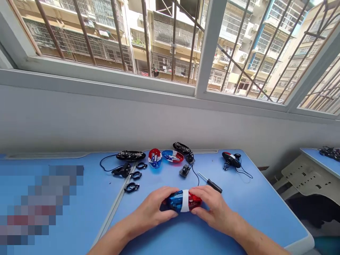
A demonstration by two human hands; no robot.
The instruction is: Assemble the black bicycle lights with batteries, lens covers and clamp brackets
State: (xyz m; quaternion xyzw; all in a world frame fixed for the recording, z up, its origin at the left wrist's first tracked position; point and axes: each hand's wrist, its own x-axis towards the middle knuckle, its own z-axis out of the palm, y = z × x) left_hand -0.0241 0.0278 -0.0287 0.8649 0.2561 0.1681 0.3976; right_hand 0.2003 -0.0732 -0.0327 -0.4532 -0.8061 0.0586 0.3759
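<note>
Near the front of the blue table (239, 216), an oval light with blue, white and red sections (185, 200) lies level between my hands. My left hand (158, 209) grips its blue end, thumb and fingers on opposite sides. Around the red end, my right hand (211, 205) is closed in the same way. The white band in the middle stays uncovered. Just beyond my right hand lies a screwdriver (214, 185) with a black handle. A black bracket (185, 171) with a wire sits a little farther back.
Two loose red-and-blue covers (155, 158) and black oval bases (131, 156) lie along the back. Several black ring clamps (132, 187) sit at the left, by a seam between tables. Another wired light (231, 159) rests at the back right. A wall with a barred window stands behind.
</note>
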